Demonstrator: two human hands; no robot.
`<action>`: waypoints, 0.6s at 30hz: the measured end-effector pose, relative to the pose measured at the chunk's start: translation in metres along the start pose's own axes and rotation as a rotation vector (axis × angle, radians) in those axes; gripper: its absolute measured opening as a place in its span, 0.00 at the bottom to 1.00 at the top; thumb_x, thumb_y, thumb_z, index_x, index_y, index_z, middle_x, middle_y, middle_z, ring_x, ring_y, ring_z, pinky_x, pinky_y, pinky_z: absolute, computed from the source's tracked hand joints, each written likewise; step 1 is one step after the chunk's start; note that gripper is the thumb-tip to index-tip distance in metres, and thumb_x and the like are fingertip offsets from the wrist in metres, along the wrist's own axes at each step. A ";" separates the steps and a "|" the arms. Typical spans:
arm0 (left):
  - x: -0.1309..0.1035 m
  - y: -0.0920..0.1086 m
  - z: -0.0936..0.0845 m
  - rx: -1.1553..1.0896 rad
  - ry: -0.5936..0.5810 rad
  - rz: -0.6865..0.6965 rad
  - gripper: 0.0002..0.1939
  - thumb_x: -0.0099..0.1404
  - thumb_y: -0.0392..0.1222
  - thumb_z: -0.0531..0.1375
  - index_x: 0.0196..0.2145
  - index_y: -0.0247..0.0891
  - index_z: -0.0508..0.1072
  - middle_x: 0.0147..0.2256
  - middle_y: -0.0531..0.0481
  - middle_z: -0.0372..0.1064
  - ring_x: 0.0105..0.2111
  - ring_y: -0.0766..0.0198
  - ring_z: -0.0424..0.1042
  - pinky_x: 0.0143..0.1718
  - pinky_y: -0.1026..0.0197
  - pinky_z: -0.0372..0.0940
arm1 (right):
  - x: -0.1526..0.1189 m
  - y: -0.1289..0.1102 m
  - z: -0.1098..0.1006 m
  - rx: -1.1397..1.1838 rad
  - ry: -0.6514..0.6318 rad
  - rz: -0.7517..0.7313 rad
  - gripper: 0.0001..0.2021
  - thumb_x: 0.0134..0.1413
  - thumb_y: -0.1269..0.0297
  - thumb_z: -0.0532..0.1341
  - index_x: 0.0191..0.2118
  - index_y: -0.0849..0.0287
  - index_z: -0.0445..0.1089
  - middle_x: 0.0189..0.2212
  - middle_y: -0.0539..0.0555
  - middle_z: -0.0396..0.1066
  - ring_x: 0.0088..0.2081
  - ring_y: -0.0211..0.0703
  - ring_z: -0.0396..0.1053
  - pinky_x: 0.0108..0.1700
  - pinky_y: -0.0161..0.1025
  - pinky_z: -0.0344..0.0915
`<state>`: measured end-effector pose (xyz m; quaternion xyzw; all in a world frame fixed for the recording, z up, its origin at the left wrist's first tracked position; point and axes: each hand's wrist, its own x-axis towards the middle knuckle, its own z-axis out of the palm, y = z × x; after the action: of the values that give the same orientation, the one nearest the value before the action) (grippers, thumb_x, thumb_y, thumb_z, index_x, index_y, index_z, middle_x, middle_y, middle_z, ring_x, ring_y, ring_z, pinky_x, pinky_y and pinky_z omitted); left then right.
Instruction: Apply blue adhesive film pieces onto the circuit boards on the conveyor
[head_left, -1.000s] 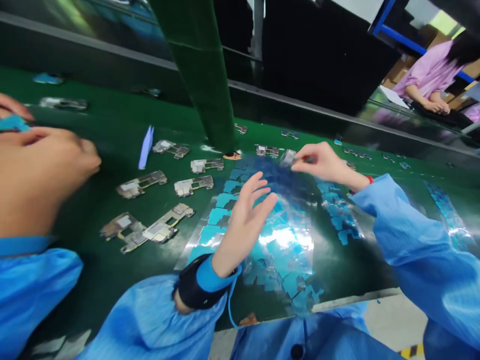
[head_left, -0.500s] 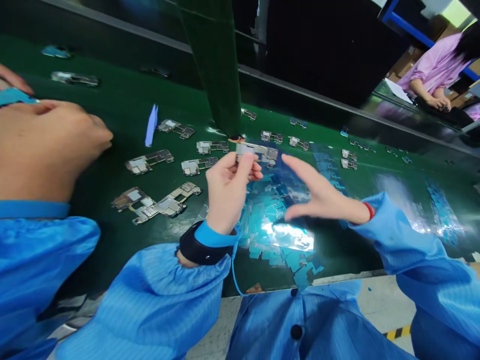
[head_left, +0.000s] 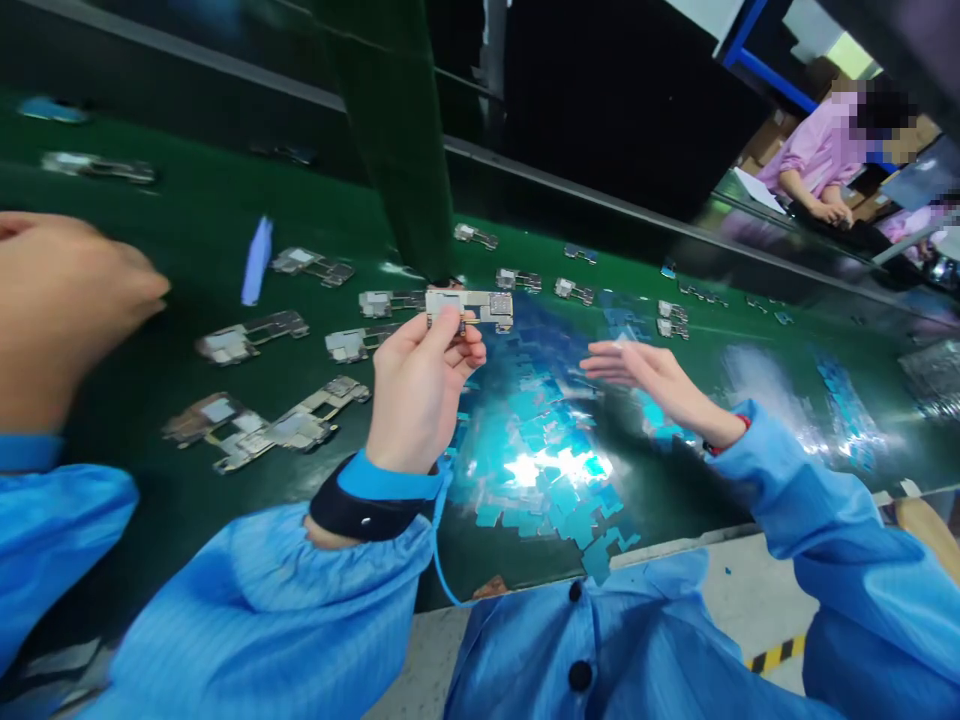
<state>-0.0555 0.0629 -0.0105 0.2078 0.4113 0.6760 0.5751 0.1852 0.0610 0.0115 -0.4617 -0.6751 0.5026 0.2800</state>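
My left hand (head_left: 421, 385) pinches a small phone circuit board (head_left: 486, 308) between thumb and fingers, holding it level above the green bench. The board's left part is behind my thumb. To the right, my right hand (head_left: 637, 368) hovers apart from the board, fingers stretched out and lying close together. A pale glint shows by its thumb; I cannot make out whether that is a scrap of film. Below and between my hands lies a spread of teal film pieces (head_left: 559, 440), shining under the light. Several more circuit boards (head_left: 289, 425) lie left of my left hand.
A co-worker's blurred hand (head_left: 75, 300) is at the left. A lilac strip-like tool (head_left: 257, 262) lies among the boards. A green post (head_left: 390, 130) rises from the bench behind my left hand. Further boards (head_left: 574, 291) lie along the back. A person in pink (head_left: 806, 150) sits far right.
My right hand has drawn away from the circuit board, its spread thumb and fingers now closer together. My left hand still holds the board. The view has shifted to the right.
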 end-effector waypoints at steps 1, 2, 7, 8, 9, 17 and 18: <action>-0.001 0.001 0.001 0.007 -0.006 -0.022 0.11 0.66 0.33 0.58 0.25 0.34 0.74 0.22 0.53 0.65 0.22 0.72 0.66 0.25 0.71 0.64 | 0.002 -0.004 -0.008 0.119 0.034 0.063 0.23 0.66 0.47 0.49 0.52 0.57 0.69 0.49 0.58 0.75 0.50 0.45 0.74 0.55 0.47 0.68; -0.002 0.001 0.002 0.011 -0.008 -0.047 0.12 0.66 0.32 0.58 0.25 0.33 0.73 0.22 0.52 0.65 0.23 0.72 0.66 0.26 0.71 0.65 | 0.004 -0.007 -0.017 0.215 0.059 0.111 0.23 0.66 0.46 0.48 0.51 0.57 0.70 0.48 0.58 0.75 0.49 0.44 0.74 0.54 0.46 0.69; -0.006 0.005 0.008 0.001 0.005 -0.129 0.12 0.66 0.29 0.57 0.25 0.32 0.72 0.23 0.51 0.65 0.23 0.71 0.65 0.26 0.70 0.64 | -0.003 -0.012 -0.052 0.449 0.146 0.216 0.29 0.67 0.44 0.40 0.50 0.58 0.69 0.48 0.58 0.75 0.47 0.43 0.75 0.50 0.42 0.72; -0.006 0.006 0.008 0.002 0.009 -0.138 0.11 0.66 0.29 0.57 0.25 0.31 0.71 0.23 0.51 0.65 0.23 0.72 0.65 0.25 0.70 0.64 | -0.008 -0.012 -0.057 0.461 0.172 0.225 0.29 0.67 0.44 0.39 0.50 0.58 0.69 0.48 0.58 0.76 0.47 0.43 0.75 0.49 0.42 0.72; -0.006 0.006 0.008 0.004 0.013 -0.145 0.11 0.65 0.30 0.58 0.25 0.31 0.71 0.23 0.51 0.65 0.23 0.72 0.65 0.25 0.70 0.64 | -0.012 -0.011 -0.063 0.468 0.206 0.232 0.30 0.66 0.43 0.39 0.50 0.58 0.69 0.47 0.58 0.76 0.46 0.43 0.76 0.48 0.42 0.73; -0.009 0.009 0.015 0.056 0.056 -0.202 0.09 0.62 0.29 0.59 0.24 0.32 0.70 0.23 0.52 0.64 0.23 0.70 0.63 0.23 0.70 0.63 | -0.060 0.011 -0.132 0.313 0.647 0.236 0.24 0.64 0.44 0.46 0.45 0.57 0.70 0.44 0.59 0.77 0.48 0.47 0.75 0.47 0.43 0.75; -0.009 0.009 0.016 0.062 0.072 -0.214 0.11 0.63 0.28 0.57 0.23 0.32 0.70 0.22 0.52 0.64 0.23 0.70 0.62 0.23 0.70 0.63 | -0.067 0.012 -0.141 0.241 0.722 0.228 0.25 0.64 0.43 0.46 0.46 0.57 0.69 0.45 0.60 0.76 0.48 0.48 0.75 0.46 0.44 0.75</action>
<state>-0.0467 0.0590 0.0074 0.1559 0.4724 0.6048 0.6218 0.3363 0.0600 0.0535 -0.6446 -0.4136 0.4115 0.4941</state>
